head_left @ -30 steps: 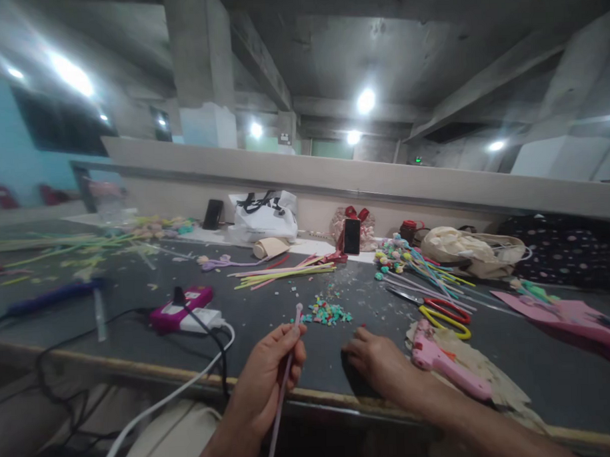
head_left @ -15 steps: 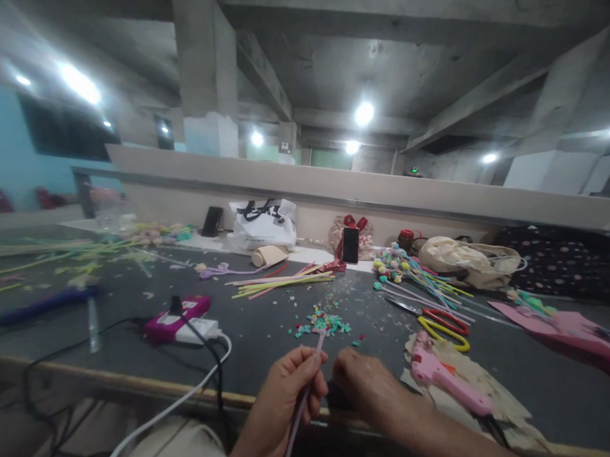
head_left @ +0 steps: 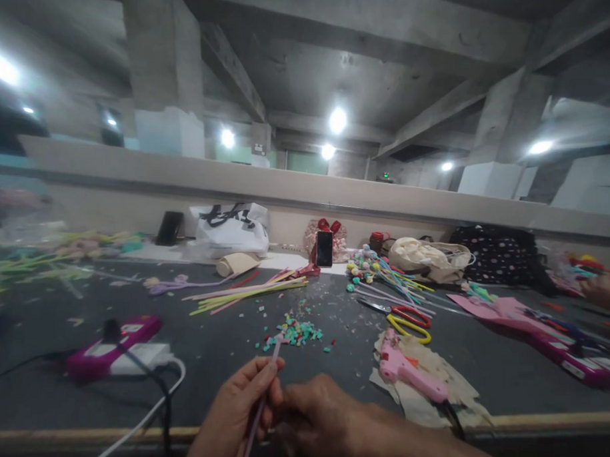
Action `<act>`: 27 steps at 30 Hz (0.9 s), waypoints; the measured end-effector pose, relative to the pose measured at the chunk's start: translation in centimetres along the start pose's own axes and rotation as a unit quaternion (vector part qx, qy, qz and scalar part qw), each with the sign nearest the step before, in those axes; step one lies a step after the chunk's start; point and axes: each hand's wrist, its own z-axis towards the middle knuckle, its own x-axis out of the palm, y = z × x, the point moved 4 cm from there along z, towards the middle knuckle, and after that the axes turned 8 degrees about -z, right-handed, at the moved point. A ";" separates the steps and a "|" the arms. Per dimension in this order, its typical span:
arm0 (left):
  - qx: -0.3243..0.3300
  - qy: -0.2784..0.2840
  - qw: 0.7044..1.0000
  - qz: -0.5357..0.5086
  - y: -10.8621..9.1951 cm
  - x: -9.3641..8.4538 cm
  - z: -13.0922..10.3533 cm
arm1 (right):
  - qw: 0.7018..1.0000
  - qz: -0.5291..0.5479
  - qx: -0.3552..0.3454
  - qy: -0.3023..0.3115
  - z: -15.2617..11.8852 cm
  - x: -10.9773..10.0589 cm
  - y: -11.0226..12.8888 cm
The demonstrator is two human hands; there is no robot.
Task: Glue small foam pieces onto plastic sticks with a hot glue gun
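Observation:
My left hand [head_left: 248, 397] pinches a thin pale lilac stick [head_left: 276, 353] between thumb and forefinger, its tip pointing up and away from me. Close against it on the right is my right hand [head_left: 324, 414], its fingers curled and blurred; what they hold, if anything, is hidden. Just beyond the stick's tip lies a loose heap of small green, red and yellow bits [head_left: 301, 332]. A pink glue gun [head_left: 410, 371] rests on a crumpled beige sheet [head_left: 455, 383] to the right. Scissors [head_left: 408, 318] with red and yellow handles lie behind it.
Yellow and pink sticks [head_left: 252, 293] lie behind the heap. Right of them is a bunch of colourful beaded stems [head_left: 371, 266]. A phone [head_left: 324, 248] stands upright at the back. A magenta power strip [head_left: 114, 348] with cables sits left. Another person's hand [head_left: 607, 294] shows far right.
The view has turned to the right, so the table things shift left. My right hand has come closer to my left hand, which still holds the lilac stick.

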 end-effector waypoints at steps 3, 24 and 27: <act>0.008 -0.016 1.000 -0.001 0.0 0.0 -0.1 | 0.997 -0.044 0.008 -0.058 -0.2 -0.8 0.3; -0.082 0.067 0.994 -0.005 3.1 4.2 0.4 | 0.908 -0.226 0.318 -0.152 -15.4 -7.2 -10.2; -0.111 0.055 0.992 -0.004 4.5 5.5 0.6 | 0.906 -0.228 0.329 -0.138 -15.4 -7.0 -10.6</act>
